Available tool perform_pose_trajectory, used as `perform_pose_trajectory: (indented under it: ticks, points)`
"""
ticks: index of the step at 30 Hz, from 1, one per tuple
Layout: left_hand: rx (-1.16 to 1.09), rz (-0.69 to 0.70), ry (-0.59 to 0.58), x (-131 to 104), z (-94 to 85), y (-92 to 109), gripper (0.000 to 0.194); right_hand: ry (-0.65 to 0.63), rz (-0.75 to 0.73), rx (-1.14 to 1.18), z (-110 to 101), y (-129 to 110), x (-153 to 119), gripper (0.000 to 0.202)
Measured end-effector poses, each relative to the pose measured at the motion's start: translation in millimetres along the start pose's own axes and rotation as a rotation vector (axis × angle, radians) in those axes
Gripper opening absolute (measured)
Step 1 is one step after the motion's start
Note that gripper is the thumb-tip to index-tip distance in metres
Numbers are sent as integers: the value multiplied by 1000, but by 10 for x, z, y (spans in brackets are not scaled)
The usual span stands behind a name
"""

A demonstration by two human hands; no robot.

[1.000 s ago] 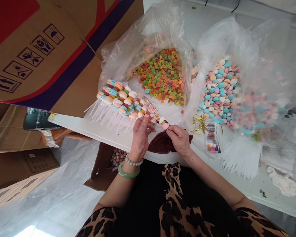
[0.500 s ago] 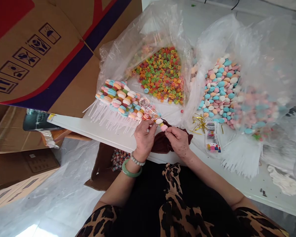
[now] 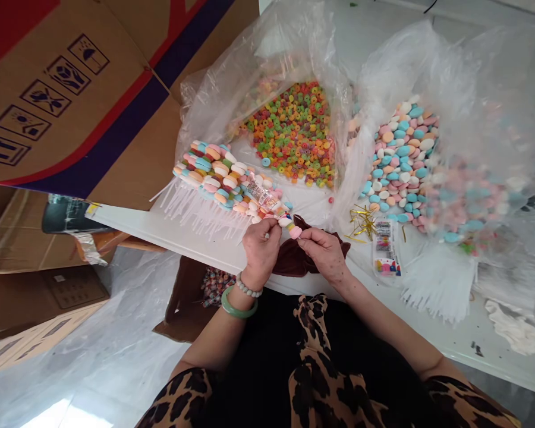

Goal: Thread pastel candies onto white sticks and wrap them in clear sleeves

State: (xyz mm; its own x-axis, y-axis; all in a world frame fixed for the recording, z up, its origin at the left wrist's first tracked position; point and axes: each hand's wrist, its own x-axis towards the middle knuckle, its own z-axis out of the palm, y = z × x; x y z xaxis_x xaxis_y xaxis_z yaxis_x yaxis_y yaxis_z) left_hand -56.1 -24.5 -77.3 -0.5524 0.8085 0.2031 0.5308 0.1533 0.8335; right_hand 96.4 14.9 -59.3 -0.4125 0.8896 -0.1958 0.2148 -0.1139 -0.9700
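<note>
Between my hands is a short candy stick of white, yellow and pink pieces, partly covered by a printed clear wrapper. My left hand pinches the wrapper and the stick from the left. At the pink lower end, the fingertips of my right hand are closed on the stick. A pile of finished candy sticks with white stems lies to the upper left of my hands. Beneath my hands is a dark brown cloth.
Behind are a bag of ring candies and a bag of pastel candies. Gold ties, printed wrappers and white sticks lie to the right. A large carton stands left; an open box is below the table edge.
The printed wrapper now reaches further down over the candy stick, and its upper end has shifted slightly left. Both hands have stayed nearly in place.
</note>
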Motion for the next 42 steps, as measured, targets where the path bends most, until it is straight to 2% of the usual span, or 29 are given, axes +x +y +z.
perform_pose_trajectory:
  ticks: [3, 5, 8, 11, 13, 15, 18, 20, 23, 25, 28, 32, 35, 37, 39, 42]
  points:
    - [-159, -158, -13, -5, -8, 53, 13, 46, -103, -146, -6, -3, -8, 16]
    - [-194, -152, 14, -28, -34, 84, 14, 73, -208, -291, -6, 23, -13, 17]
    - [-47, 85, 67, -86, -69, 129, 15, 83, -383, -516, 26, 75, -28, 19]
    - [160, 363, 46, -137, -60, 154, 17, 92, -494, -673, 79, 106, -48, 23]
    - [225, 430, 13, -155, -32, 147, 20, 119, -508, -705, 99, 111, -55, 25]
    - [213, 395, 11, -164, -5, 126, 20, 154, -466, -670, 92, 106, -52, 23]
    - [28, 175, 13, -172, 10, 109, 17, 191, -326, -579, 43, 81, -36, 14]
    - [-134, 21, -9, -171, 1, 119, 15, 133, -292, -553, 10, 54, -25, 32]
    - [-277, -69, -51, -158, -18, 141, 15, -40, -387, -552, -4, 21, -19, 50]
    - [-314, -85, -64, -147, -27, 143, 14, -90, -442, -576, 8, 20, -24, 50]
    - [-284, -49, -46, -139, -35, 117, 15, -98, -446, -698, 27, 41, -33, 47]
    - [-38, 220, -8, -136, -40, 59, 14, -132, -393, -832, 18, 49, 1, 45]
    - [84, 383, -19, -129, -30, 36, 16, -152, -302, -691, 18, 31, 66, 41]
    - [74, 363, -26, -127, -18, 43, 16, -143, -237, -470, 34, 28, 101, 35]
    - [-41, 218, -18, -130, -3, 65, 15, -96, -161, -228, 54, 41, 118, 32]
    - [-290, -64, -17, -131, 16, 104, 16, -41, -37, 18, 60, 64, 117, 47]
